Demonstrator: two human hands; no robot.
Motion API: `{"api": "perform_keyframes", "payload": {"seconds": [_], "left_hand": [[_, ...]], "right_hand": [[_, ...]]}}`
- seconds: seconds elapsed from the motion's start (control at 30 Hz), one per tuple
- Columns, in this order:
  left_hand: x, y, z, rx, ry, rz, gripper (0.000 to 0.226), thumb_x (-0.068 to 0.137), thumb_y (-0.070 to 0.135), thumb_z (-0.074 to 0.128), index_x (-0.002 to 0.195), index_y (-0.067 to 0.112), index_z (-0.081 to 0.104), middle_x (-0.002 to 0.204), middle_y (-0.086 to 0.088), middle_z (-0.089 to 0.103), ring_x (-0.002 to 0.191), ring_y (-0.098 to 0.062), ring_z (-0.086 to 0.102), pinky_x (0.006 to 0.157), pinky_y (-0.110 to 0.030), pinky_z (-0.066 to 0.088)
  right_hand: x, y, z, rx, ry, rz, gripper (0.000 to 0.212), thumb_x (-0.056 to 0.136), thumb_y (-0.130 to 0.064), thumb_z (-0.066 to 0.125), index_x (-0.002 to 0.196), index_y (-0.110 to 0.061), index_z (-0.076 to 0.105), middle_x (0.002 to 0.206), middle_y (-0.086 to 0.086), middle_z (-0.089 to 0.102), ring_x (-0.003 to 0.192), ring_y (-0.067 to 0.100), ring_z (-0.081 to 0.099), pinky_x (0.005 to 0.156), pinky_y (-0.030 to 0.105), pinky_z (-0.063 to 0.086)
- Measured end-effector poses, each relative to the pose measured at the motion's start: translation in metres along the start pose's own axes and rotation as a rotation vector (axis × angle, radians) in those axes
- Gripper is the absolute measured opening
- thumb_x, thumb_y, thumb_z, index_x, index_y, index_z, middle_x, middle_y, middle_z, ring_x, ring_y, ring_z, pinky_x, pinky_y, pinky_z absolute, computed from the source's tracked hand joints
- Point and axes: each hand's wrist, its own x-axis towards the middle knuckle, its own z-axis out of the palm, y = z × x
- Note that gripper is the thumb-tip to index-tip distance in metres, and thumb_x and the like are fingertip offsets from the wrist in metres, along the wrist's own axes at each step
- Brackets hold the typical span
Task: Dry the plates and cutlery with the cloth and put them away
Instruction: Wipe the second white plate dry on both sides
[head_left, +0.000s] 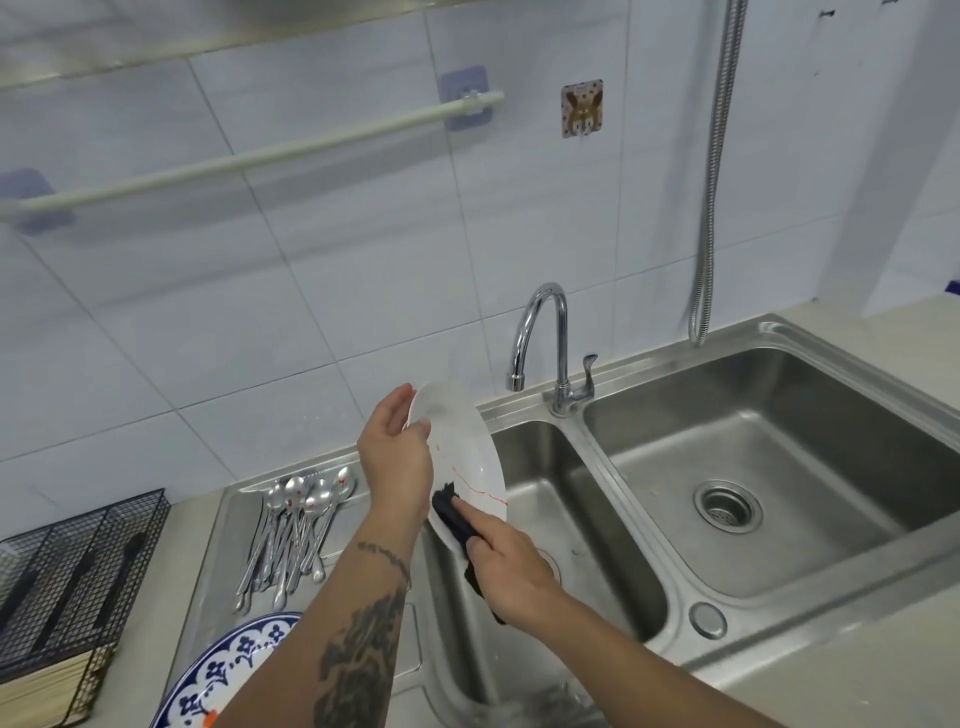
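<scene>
My left hand (396, 457) grips the far rim of a white plate (465, 452) with a thin red line pattern, held tilted on edge above the small left sink basin (571, 525). My right hand (506, 569) holds a dark cloth (451, 512) and presses it against the plate's lower face. Several metal spoons (296, 525) lie in a bunch on the steel draining board, left of the plate. A blue-and-white patterned plate (228, 670) lies on the draining board at the bottom left, partly hidden by my left forearm.
A black wire rack (78, 566) stands on the counter at far left. The chrome tap (550, 343) rises behind the basins. A large right basin (779, 467) has a drain strainer. A white rail (249, 156) and a metal hose (717, 171) hang on the tiled wall.
</scene>
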Motion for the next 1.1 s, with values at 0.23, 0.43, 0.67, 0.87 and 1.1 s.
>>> {"api": "perform_keyframes", "payload": {"seconds": [0.23,0.43,0.67,0.87,1.1], "left_hand": [[0.007,-0.004,-0.008,0.013,0.027,-0.016,0.047,0.088,-0.011,0.055,0.121,0.021,0.067,0.121,0.008,0.069,0.120,-0.016,0.062,0.103,-0.045,0.051],[0.009,-0.003,-0.010,0.034,0.022,-0.007,0.046,0.093,-0.005,0.055,0.122,0.028,0.067,0.122,0.014,0.067,0.122,-0.017,0.061,0.104,-0.046,0.050],[0.008,-0.001,-0.017,-0.065,0.021,-0.040,0.042,0.094,-0.006,0.054,0.122,0.022,0.067,0.125,0.007,0.066,0.122,-0.021,0.061,0.106,-0.047,0.048],[0.000,0.004,-0.029,-0.194,-0.047,-0.175,0.037,0.096,-0.004,0.053,0.116,0.024,0.067,0.124,-0.011,0.068,0.108,-0.032,0.068,0.090,-0.045,0.057],[-0.003,0.009,-0.055,-0.268,-0.059,-0.227,0.041,0.097,-0.003,0.049,0.121,0.027,0.063,0.120,-0.006,0.066,0.100,-0.033,0.066,0.095,-0.055,0.052]], "right_hand": [[0.012,0.011,0.004,0.079,-0.004,0.024,0.056,0.090,-0.018,0.038,0.135,-0.050,0.046,0.126,-0.005,0.062,0.097,0.017,0.064,0.084,0.028,0.054],[0.012,0.010,-0.001,0.004,-0.008,-0.032,0.051,0.095,-0.017,0.039,0.139,-0.042,0.043,0.125,-0.004,0.060,0.105,0.020,0.061,0.089,0.030,0.050],[0.009,-0.007,0.003,-0.217,-0.057,-0.313,0.055,0.097,-0.021,0.033,0.151,-0.024,0.028,0.147,-0.010,0.042,0.133,0.009,0.040,0.111,0.022,0.030],[0.024,-0.022,-0.007,-0.373,-0.166,-0.383,0.062,0.103,-0.043,0.028,0.155,-0.030,-0.003,0.160,-0.017,-0.007,0.145,0.002,-0.012,0.119,0.028,-0.003],[0.037,-0.025,-0.043,-0.729,-0.121,-0.239,0.065,0.102,-0.046,0.022,0.155,-0.022,-0.008,0.162,0.001,-0.015,0.147,0.015,-0.018,0.120,0.040,-0.007]]}}
